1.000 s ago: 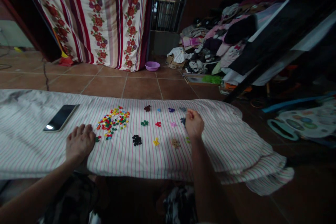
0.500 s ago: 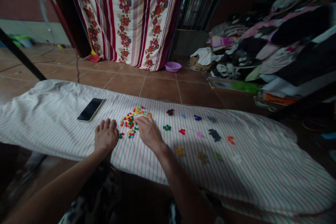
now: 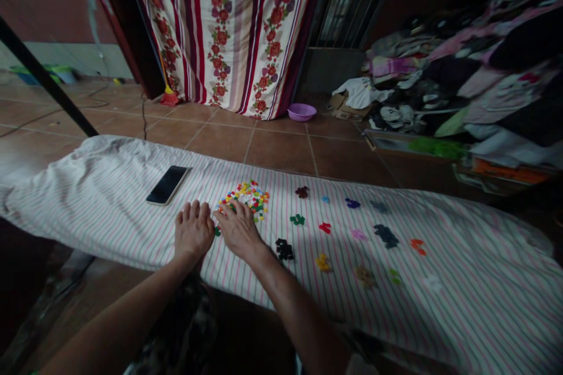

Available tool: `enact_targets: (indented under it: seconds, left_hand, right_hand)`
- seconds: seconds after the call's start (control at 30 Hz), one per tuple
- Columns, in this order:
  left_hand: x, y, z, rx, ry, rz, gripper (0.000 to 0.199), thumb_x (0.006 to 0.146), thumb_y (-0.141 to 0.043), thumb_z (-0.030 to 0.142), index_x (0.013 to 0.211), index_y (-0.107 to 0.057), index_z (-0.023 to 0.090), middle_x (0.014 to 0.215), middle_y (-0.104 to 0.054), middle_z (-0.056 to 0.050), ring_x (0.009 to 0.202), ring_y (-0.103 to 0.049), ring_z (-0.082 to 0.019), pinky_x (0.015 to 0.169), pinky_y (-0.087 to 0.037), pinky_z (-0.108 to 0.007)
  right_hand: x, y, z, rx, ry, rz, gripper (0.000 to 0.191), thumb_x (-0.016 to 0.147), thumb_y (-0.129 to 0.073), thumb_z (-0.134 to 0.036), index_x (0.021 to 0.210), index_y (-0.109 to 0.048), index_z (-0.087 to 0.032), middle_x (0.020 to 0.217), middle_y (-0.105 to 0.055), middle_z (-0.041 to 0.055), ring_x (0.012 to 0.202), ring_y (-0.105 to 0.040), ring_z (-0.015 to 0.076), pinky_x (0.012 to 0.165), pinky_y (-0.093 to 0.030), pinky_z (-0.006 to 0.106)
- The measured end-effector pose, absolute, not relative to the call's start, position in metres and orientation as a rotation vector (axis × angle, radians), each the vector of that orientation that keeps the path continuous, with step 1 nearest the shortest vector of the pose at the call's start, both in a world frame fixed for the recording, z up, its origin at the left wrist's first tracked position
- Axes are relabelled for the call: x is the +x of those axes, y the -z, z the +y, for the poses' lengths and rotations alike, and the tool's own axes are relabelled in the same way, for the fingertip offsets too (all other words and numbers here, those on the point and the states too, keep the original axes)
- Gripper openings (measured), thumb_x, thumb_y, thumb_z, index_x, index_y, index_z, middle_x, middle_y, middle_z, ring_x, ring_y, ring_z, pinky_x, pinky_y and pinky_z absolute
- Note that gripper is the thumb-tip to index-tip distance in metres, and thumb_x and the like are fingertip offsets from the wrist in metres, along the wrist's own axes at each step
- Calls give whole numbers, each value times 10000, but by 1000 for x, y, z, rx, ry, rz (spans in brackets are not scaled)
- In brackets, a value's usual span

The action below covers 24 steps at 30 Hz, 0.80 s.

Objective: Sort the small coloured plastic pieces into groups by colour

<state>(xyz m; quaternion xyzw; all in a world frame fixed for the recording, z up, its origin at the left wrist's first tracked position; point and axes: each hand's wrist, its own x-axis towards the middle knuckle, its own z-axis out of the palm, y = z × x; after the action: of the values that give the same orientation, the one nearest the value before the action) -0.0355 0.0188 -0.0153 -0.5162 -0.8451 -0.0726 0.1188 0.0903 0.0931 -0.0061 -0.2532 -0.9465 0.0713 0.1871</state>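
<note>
My left hand lies flat on the striped cloth, fingers spread a little, at the left of a pile of mixed coloured pieces. Over the pile's near left edge rests my right hand, its fingers apart, covering some of the pieces. Small single-colour heaps lie to the right, among them dark red, green, red, black, yellow, dark grey and orange. One green piece shows between my hands.
A phone lies on the striped cloth left of the pile. Beyond the cloth are a tiled floor, a purple basin, a flowered curtain and heaped clothes at the right.
My right hand has moved from the pile's right side to its near left edge, with its fingers now spread. The black heap has come into sight. The view has shifted slightly left.
</note>
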Motion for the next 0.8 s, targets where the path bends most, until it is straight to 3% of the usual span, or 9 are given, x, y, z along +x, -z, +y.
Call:
enact_targets:
  seconds: [0.43, 0.8]
  left_hand:
    - [-35, 16, 18, -1511, 193, -2422, 414, 927, -352, 262, 1274, -548, 150, 1375, -531, -133, 1303, -426, -335, 1043, -344, -463]
    - [-35, 16, 18, -1497, 187, -2427, 421, 931, -338, 266, 1278, -549, 158, 1379, -529, -136, 1310, -416, -320, 1044, -342, -455]
  right_hand:
    - [95, 10, 106, -776, -358, -2559, 253, 956, -487, -173, 1082, -696, -239, 1062, -690, 51, 1145, -444, 234, 976, -374, 388]
    - [91, 11, 104, -737, -367, -2572, 254, 969, -461, -170, 1076, -682, -235, 1108, -684, 40, 1192, -421, 229, 977, -378, 383]
